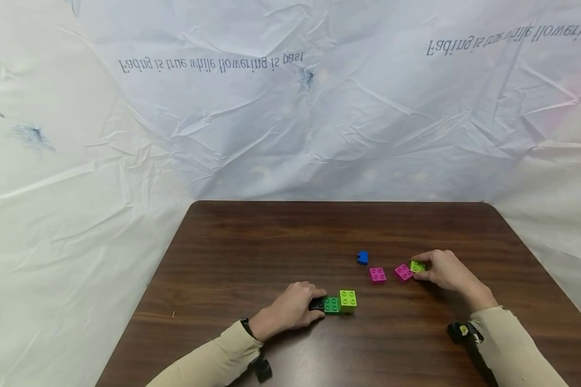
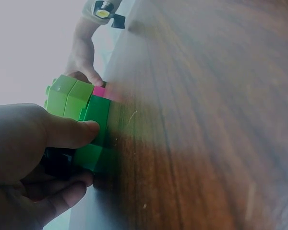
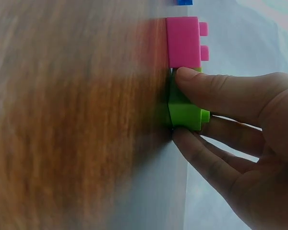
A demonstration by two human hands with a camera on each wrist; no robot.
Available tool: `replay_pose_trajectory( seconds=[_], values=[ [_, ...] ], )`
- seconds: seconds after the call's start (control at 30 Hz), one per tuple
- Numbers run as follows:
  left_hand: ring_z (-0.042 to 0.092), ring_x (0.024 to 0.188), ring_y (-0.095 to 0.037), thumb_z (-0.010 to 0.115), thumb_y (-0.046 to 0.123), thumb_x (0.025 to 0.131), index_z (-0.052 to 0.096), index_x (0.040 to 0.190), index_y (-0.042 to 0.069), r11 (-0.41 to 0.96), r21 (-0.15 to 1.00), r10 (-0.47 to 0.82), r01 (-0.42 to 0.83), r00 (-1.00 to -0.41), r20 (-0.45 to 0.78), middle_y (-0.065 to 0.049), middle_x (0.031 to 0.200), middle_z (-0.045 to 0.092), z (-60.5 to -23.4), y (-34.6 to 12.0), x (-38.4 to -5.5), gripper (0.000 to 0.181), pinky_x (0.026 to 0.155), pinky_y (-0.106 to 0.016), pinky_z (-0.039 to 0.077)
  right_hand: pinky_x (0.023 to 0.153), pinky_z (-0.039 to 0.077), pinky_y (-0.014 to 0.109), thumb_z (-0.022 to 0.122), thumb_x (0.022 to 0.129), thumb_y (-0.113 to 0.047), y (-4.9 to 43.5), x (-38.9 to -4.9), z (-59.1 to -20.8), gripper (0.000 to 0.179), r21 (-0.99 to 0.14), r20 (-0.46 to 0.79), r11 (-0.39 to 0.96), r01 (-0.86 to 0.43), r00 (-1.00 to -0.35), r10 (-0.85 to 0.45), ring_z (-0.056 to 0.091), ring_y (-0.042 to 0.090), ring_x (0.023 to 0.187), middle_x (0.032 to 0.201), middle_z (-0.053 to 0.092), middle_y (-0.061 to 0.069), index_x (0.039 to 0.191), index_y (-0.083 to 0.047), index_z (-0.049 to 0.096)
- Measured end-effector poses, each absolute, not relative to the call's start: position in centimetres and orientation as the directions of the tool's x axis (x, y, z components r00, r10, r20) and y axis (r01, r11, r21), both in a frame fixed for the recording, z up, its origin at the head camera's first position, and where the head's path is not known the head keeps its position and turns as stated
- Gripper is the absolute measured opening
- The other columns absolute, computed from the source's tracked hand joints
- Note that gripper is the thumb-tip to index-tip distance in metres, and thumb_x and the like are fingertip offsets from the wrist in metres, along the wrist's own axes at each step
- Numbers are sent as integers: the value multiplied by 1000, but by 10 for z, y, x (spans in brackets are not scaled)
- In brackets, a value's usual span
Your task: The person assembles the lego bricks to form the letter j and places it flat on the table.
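left hand: rests on the counter at the left end of a short row of bricks; its grip is clamped on the row's near end, thumb pressed on the dark green brick, fingers curled under the black brick.
brick row: black, dark green, then lime brick, touching end to end; the long axis runs left to right across the counter, parallel to its near edge, studs up. The lime one stands taller than the other two.
right hand: lies on the counter to the right, well apart from the row; its grip is pinched on a small lime brick, thumb on one side, fingers on the other.
small lime brick: flat on the counter, studs up, just beside a pink brick, the two touching in the right wrist view.
second pink brick: left of the first, apart from it.
blue brick: farther back, alone.
backdrop: creased white sheet with printed writing.
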State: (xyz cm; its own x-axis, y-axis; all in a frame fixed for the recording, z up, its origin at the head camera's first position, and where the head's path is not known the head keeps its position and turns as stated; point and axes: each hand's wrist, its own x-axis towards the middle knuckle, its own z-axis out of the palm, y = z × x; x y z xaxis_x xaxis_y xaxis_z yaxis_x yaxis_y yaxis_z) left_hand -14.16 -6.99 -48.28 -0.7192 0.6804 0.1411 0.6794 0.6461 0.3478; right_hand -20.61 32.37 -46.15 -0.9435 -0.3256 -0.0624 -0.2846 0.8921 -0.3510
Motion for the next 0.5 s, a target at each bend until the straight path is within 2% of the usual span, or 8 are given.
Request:
replay_pose_trajectory(
  seconds=[0.3,0.5],
  values=[
    [64,90,-10,76,29,85,68,122,11,627,351,693,696,-704,157,-1,101,71,-483,-75,-149,42,75,-22,52,75,53,50,81,80,-23,319,-209,-457,43,-365,-12,884,-290,-948,-317,66,34,95,110,68,26,116,-2,70],
    [64,91,-11,76,30,85,68,123,11,624,349,699,699,-699,149,-1,101,71,-483,-78,-153,42,76,-24,52,70,54,43,80,80,-22,313,-209,-452,43,-380,-1,876,-297,-947,-321,66,25,87,106,70,22,117,-1,70]
  ],
)
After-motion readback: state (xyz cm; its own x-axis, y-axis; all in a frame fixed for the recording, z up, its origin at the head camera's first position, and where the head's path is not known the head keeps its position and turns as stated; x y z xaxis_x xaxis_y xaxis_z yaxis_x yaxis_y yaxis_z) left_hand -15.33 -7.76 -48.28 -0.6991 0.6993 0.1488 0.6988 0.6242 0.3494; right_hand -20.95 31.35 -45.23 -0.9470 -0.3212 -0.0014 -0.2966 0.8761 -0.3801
